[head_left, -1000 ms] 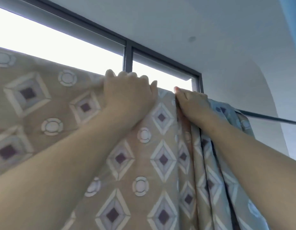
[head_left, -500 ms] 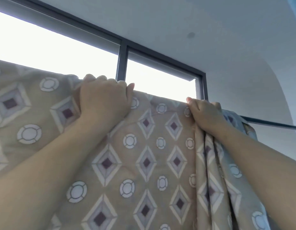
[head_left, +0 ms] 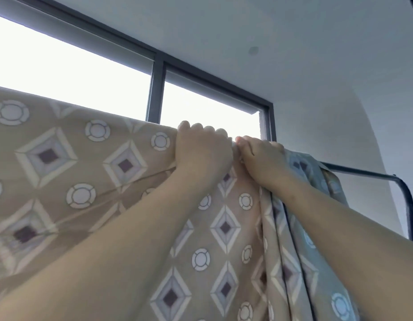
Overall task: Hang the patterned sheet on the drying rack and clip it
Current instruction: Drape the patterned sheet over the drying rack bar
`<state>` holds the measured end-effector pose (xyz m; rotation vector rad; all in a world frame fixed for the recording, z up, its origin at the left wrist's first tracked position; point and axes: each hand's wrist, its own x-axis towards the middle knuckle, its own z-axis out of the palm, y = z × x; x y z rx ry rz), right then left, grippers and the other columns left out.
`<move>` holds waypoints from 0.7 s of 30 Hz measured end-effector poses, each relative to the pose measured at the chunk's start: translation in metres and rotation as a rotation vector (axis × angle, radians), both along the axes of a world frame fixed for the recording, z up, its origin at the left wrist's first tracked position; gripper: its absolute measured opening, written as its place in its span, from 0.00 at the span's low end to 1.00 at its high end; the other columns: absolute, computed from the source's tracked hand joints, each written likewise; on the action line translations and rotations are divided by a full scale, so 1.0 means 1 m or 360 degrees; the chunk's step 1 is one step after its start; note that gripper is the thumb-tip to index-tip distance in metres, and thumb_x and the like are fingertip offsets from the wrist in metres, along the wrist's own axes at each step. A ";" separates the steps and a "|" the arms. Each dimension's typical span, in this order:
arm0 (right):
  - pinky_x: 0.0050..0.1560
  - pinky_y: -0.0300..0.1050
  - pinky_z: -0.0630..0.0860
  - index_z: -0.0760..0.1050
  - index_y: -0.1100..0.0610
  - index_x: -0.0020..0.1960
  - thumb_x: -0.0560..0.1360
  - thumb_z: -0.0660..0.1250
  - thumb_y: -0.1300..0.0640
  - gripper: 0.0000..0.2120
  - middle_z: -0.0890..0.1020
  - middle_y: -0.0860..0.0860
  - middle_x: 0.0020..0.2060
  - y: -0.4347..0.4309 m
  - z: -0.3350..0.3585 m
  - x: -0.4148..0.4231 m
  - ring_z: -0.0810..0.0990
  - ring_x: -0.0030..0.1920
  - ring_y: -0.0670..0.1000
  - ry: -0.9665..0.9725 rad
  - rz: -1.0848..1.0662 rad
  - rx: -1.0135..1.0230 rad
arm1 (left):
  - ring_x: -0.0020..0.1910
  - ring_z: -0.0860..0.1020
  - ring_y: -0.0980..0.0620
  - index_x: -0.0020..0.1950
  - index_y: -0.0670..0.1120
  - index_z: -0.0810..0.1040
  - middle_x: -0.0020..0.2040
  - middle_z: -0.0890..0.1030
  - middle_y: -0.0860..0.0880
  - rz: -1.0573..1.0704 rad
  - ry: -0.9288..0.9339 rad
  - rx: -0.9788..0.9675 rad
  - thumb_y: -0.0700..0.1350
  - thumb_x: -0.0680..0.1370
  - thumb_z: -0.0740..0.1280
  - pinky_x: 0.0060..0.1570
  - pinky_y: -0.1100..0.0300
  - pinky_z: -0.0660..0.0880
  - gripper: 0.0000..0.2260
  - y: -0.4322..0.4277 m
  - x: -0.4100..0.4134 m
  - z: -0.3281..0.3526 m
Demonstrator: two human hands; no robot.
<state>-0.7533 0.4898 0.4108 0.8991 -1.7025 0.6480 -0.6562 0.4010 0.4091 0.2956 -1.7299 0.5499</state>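
The tan patterned sheet [head_left: 89, 172], printed with diamonds and rings, hangs over the top bar of the drying rack and fills the left and lower view. My left hand [head_left: 202, 151] grips its top edge with fingers curled over the bar. Right beside it, my right hand [head_left: 262, 158] grips the bunched top edge, with gathered folds hanging below. The rack's dark bar [head_left: 363, 173] shows bare to the right and bends down at the corner. No clip is visible.
A dark-framed window [head_left: 156, 91] glows bright behind the sheet. White ceiling and a white wall lie above and to the right. The rack's right upright [head_left: 411, 212] runs down near the frame edge.
My left hand has slid right along the top edge until it sits next to my right hand. The sheet left of it now lies spread flat along the bar.
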 end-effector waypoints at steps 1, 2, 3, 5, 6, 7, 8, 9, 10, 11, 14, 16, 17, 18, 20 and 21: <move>0.59 0.50 0.61 0.70 0.52 0.45 0.82 0.45 0.50 0.18 0.79 0.51 0.46 0.007 -0.001 -0.005 0.75 0.51 0.53 -0.0020 -0.0012 -0.0002 | 0.46 0.73 0.46 0.54 0.45 0.75 0.47 0.79 0.47 -0.0005 0.0038 -0.0038 0.50 0.82 0.47 0.54 0.51 0.63 0.19 -0.001 -0.004 -0.001; 0.59 0.50 0.60 0.72 0.53 0.46 0.82 0.45 0.49 0.19 0.79 0.50 0.46 0.013 0.000 -0.010 0.75 0.52 0.53 -0.0039 -0.0029 -0.0009 | 0.42 0.70 0.47 0.53 0.44 0.75 0.42 0.77 0.47 -0.0009 0.0078 -0.0072 0.51 0.82 0.47 0.51 0.52 0.63 0.20 -0.002 -0.006 -0.001; 0.60 0.49 0.60 0.75 0.54 0.49 0.82 0.45 0.49 0.20 0.80 0.51 0.49 0.021 0.000 -0.014 0.75 0.54 0.54 -0.0052 -0.0050 -0.0027 | 0.39 0.68 0.48 0.51 0.44 0.75 0.38 0.73 0.47 -0.0011 0.0118 -0.0111 0.51 0.82 0.46 0.48 0.52 0.61 0.20 -0.002 -0.008 -0.001; 0.61 0.50 0.59 0.76 0.54 0.46 0.82 0.46 0.50 0.21 0.81 0.53 0.49 0.034 0.002 -0.021 0.75 0.55 0.55 -0.0076 -0.0091 -0.0063 | 0.35 0.66 0.49 0.43 0.45 0.73 0.31 0.66 0.50 -0.0001 0.0175 -0.0157 0.51 0.82 0.46 0.45 0.54 0.57 0.19 0.001 -0.010 0.000; 0.62 0.50 0.59 0.73 0.52 0.40 0.82 0.46 0.50 0.21 0.81 0.52 0.45 0.040 0.004 -0.023 0.75 0.53 0.56 -0.0116 -0.0101 -0.0078 | 0.32 0.64 0.50 0.39 0.45 0.69 0.29 0.64 0.50 -0.0005 0.0187 -0.0171 0.51 0.82 0.46 0.44 0.55 0.57 0.19 0.004 -0.011 0.000; 0.62 0.50 0.59 0.69 0.51 0.36 0.82 0.46 0.49 0.21 0.78 0.49 0.39 0.044 0.005 -0.026 0.73 0.50 0.55 -0.0176 -0.0110 -0.0094 | 0.29 0.62 0.51 0.34 0.45 0.64 0.28 0.62 0.51 -0.0013 0.0193 -0.0180 0.50 0.82 0.46 0.43 0.55 0.56 0.20 0.007 -0.013 0.000; 0.62 0.50 0.59 0.65 0.51 0.33 0.82 0.46 0.49 0.21 0.75 0.46 0.35 0.048 0.007 -0.028 0.71 0.48 0.54 -0.0236 -0.0115 -0.0108 | 0.27 0.59 0.52 0.32 0.45 0.60 0.27 0.61 0.51 -0.0022 0.0199 -0.0185 0.50 0.82 0.47 0.43 0.55 0.56 0.20 0.008 -0.014 -0.001; 0.61 0.49 0.58 0.64 0.51 0.32 0.82 0.46 0.49 0.22 0.72 0.45 0.33 0.050 0.009 -0.031 0.70 0.46 0.53 -0.0273 -0.0113 -0.0121 | 0.27 0.58 0.52 0.31 0.45 0.58 0.26 0.61 0.51 -0.0032 0.0207 -0.0188 0.50 0.82 0.47 0.43 0.55 0.55 0.20 0.009 -0.015 -0.001; 0.59 0.49 0.58 0.64 0.52 0.32 0.82 0.46 0.49 0.22 0.72 0.45 0.32 0.052 0.011 -0.033 0.70 0.45 0.53 -0.0298 -0.0102 -0.0140 | 0.27 0.58 0.52 0.31 0.45 0.58 0.26 0.61 0.51 -0.0041 0.0214 -0.0194 0.50 0.82 0.47 0.43 0.55 0.55 0.20 0.010 -0.017 0.000; 0.57 0.48 0.58 0.65 0.53 0.33 0.82 0.46 0.48 0.22 0.72 0.46 0.33 0.053 0.013 -0.035 0.70 0.44 0.54 -0.0326 -0.0084 -0.0162 | 0.27 0.59 0.52 0.31 0.46 0.58 0.26 0.61 0.51 -0.0036 0.0221 -0.0200 0.50 0.82 0.47 0.43 0.55 0.56 0.20 0.009 -0.019 -0.001; 0.61 0.49 0.59 0.71 0.52 0.39 0.82 0.46 0.47 0.22 0.76 0.51 0.40 0.055 0.013 -0.039 0.72 0.49 0.55 -0.0421 -0.0043 -0.0137 | 0.27 0.60 0.52 0.30 0.45 0.60 0.26 0.63 0.50 0.0035 0.0284 -0.0151 0.49 0.81 0.48 0.43 0.55 0.56 0.20 0.005 -0.022 0.000; 0.63 0.47 0.60 0.76 0.57 0.54 0.82 0.46 0.47 0.23 0.78 0.54 0.51 0.055 0.011 -0.042 0.73 0.57 0.56 -0.0475 0.0050 -0.0073 | 0.28 0.62 0.51 0.29 0.46 0.62 0.26 0.64 0.50 0.0056 0.0332 -0.0057 0.47 0.80 0.49 0.44 0.54 0.55 0.19 0.002 -0.025 0.001; 0.63 0.46 0.60 0.74 0.59 0.61 0.82 0.46 0.47 0.23 0.78 0.55 0.57 0.054 0.011 -0.043 0.72 0.61 0.56 -0.0476 0.0100 -0.0037 | 0.29 0.64 0.51 0.29 0.46 0.63 0.26 0.65 0.51 0.0070 0.0334 -0.0016 0.47 0.80 0.50 0.44 0.54 0.55 0.19 0.003 -0.028 0.003; 0.63 0.46 0.61 0.73 0.58 0.64 0.82 0.47 0.47 0.23 0.77 0.55 0.60 0.054 0.010 -0.045 0.72 0.62 0.56 -0.0458 0.0149 0.0003 | 0.31 0.65 0.51 0.30 0.46 0.65 0.27 0.66 0.51 0.0073 0.0296 0.0006 0.46 0.79 0.50 0.45 0.54 0.56 0.18 0.006 -0.033 0.003; 0.64 0.48 0.63 0.73 0.54 0.64 0.82 0.48 0.47 0.20 0.77 0.53 0.61 0.054 0.009 -0.052 0.72 0.62 0.54 -0.0391 0.0277 0.0098 | 0.35 0.68 0.50 0.35 0.47 0.67 0.30 0.68 0.51 0.0016 0.0200 0.0009 0.47 0.80 0.50 0.47 0.53 0.59 0.15 0.021 -0.047 0.003; 0.66 0.50 0.65 0.73 0.51 0.63 0.82 0.49 0.47 0.19 0.78 0.50 0.61 0.056 0.010 -0.058 0.73 0.62 0.52 -0.0359 0.0347 0.0148 | 0.37 0.68 0.49 0.37 0.47 0.68 0.32 0.69 0.51 -0.0013 0.0187 -0.0025 0.47 0.80 0.50 0.48 0.53 0.60 0.14 0.027 -0.058 0.002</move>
